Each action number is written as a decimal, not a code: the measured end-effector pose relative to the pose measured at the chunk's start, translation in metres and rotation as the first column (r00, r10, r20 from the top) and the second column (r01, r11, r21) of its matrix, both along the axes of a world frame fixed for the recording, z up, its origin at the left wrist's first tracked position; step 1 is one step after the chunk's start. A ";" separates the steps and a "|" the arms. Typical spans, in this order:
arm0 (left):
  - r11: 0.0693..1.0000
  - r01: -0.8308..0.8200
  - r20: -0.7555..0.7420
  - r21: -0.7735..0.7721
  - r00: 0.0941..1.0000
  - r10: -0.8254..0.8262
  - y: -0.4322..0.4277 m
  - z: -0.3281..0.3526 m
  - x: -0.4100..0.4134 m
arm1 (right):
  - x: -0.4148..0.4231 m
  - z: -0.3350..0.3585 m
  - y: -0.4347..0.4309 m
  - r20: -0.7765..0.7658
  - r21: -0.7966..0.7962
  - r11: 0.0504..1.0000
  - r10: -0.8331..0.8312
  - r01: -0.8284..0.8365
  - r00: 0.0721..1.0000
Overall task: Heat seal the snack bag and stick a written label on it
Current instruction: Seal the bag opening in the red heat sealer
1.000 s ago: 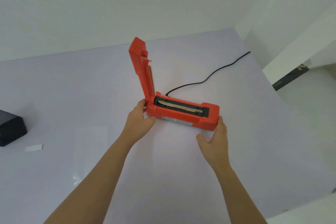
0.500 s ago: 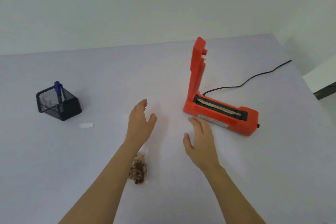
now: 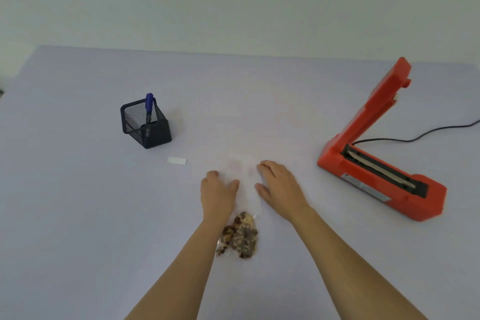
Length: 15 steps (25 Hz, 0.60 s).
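A clear snack bag [image 3: 240,236] lies on the pale table, brown snacks bunched at its near end; its see-through upper part reaches toward the far side between my hands. My left hand [image 3: 218,191] rests palm down at the bag's left edge. Palm down at the bag's right edge is my right hand [image 3: 279,186]. Neither hand visibly grips anything. The orange heat sealer [image 3: 363,163] stands to the right with its lid [image 3: 384,101] raised, the sealing strip exposed. A small white label [image 3: 177,161] lies left of my hands.
A black mesh pen holder [image 3: 145,126] with a blue pen [image 3: 149,105] stands at the left, behind the label. The sealer's black cable [image 3: 415,139] runs off to the right edge. A plain wall borders the table's far side.
My hands left the sealer and came to the snack bag. The view swung left, so the sealer now sits at the right and the pen holder has come fully into sight.
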<state>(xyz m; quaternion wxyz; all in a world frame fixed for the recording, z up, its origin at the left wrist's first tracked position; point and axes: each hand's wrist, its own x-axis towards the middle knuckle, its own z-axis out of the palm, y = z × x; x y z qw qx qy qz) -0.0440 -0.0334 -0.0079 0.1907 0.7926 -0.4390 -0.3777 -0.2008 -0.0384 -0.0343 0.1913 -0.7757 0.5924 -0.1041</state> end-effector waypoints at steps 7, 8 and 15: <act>0.991 0.014 -0.244 -0.134 0.969 -0.047 0.017 0.005 -0.001 | -0.001 0.006 0.012 0.458 0.194 0.923 -0.385 0.333 0.801; 0.991 0.003 -0.326 -0.132 0.944 -0.046 0.019 0.008 -0.003 | -0.002 0.012 0.017 0.543 0.308 0.850 -0.526 0.427 0.655; 0.980 0.170 -0.530 -0.107 0.824 -0.201 0.031 0.025 -0.065 | -0.065 0.039 0.063 0.625 0.497 0.637 -0.734 0.590 0.265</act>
